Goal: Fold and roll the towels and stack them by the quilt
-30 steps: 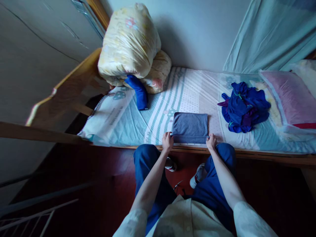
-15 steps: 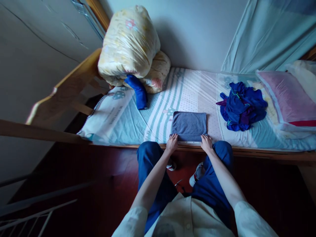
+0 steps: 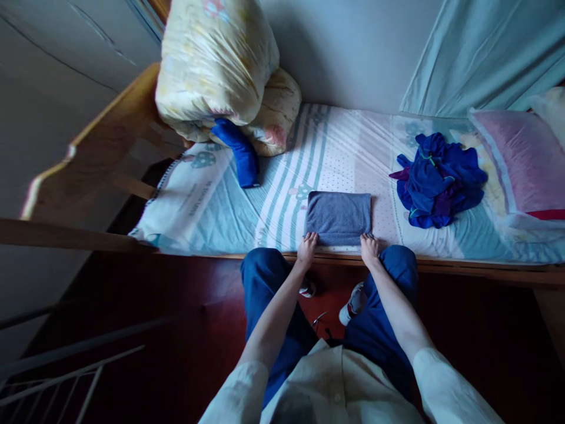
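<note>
A grey-blue towel (image 3: 339, 217) lies flat as a rectangle near the front edge of the bed. My left hand (image 3: 308, 248) is closed on its near left corner, and my right hand (image 3: 369, 248) grips the near right corner. Both hands rest by the mattress edge, just above my knees. To the right sits a crumpled heap of blue and purple cloths (image 3: 441, 179). Further left, a rolled or folded blue cloth (image 3: 241, 154) leans out from under a bulky quilt.
A cream floral quilt (image 3: 216, 65) is piled at the bed's left end beside the wooden headboard (image 3: 97, 141). On the right lies a pink pillow (image 3: 521, 159) under a hanging pale curtain (image 3: 481, 59). A white metal rack (image 3: 88, 377) stands at lower left on the dark red floor.
The view has shifted slightly, moving the bed up in the picture. Both hands stay at the towel's near corners, and the towel looks nearly the same.
</note>
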Motion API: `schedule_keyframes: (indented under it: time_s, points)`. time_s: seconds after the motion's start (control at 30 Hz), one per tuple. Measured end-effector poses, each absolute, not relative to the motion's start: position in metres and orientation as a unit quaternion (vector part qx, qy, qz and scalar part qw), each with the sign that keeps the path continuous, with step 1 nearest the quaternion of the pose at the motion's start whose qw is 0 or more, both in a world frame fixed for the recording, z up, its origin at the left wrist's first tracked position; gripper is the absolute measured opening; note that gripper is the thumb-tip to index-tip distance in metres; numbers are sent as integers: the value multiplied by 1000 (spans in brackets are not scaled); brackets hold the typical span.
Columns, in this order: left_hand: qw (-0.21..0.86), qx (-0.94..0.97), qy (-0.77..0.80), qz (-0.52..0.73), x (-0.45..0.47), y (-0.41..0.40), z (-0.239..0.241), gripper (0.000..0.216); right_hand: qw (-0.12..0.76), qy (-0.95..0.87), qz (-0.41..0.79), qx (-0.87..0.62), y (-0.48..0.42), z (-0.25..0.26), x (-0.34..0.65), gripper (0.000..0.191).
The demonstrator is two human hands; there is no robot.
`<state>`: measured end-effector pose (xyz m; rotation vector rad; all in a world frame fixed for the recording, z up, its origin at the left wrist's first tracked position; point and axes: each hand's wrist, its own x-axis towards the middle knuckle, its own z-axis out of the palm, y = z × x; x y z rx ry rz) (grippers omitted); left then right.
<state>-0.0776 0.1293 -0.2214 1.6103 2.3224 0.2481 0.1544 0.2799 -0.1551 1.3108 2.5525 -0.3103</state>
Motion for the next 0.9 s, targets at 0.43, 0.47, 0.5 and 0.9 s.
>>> schedule_keyframes:
  time_s: [0.43,0.47,0.5,0.9]
  points:
    - [187,542,816,68,-59,100,-186,52,208,866,-100,443,259,-109,169,46]
    - [199,534,819,71,-58,97,-183,50,209,867,-102,441,257,-107,172,45]
    - [210,526,821,77,-57,93,-180,49,209,868,-105,438,257,-106,175,44]
    - [238,466,831,187,-64,93,-160,54,115,869,-161,453,272,-114,186,36]
